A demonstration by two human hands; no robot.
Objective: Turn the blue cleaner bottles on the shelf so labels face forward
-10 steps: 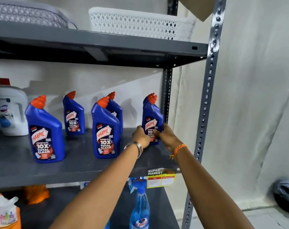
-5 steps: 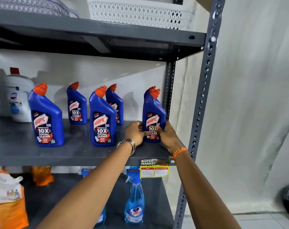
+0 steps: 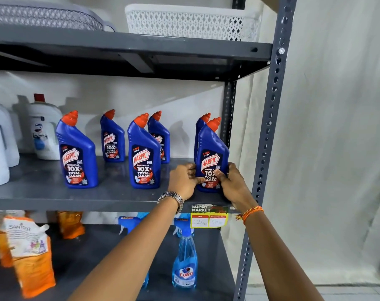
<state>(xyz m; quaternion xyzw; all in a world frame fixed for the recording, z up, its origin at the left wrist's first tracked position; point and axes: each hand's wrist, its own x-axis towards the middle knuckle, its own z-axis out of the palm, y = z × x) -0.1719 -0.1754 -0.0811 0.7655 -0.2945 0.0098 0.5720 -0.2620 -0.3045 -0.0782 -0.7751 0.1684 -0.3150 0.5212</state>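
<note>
Shelf (image 3: pixel 111 198), left to right: five blue bottles (image 3: pixel 77 153) standing free, the visible labels forward. Left hand (image 3: pixel 183 181), fingers closed on the left flank of the rightmost front bottle (image 3: pixel 212 157); right hand (image 3: pixel 232 183) clasps its right flank. Bottle upright near the shelf's front edge, label forward. Sixth bottle (image 3: pixel 201 123) directly behind, label hidden. Handling: twist with base flat on the shelf, grip low, avoid nudging the rear bottle.
</note>
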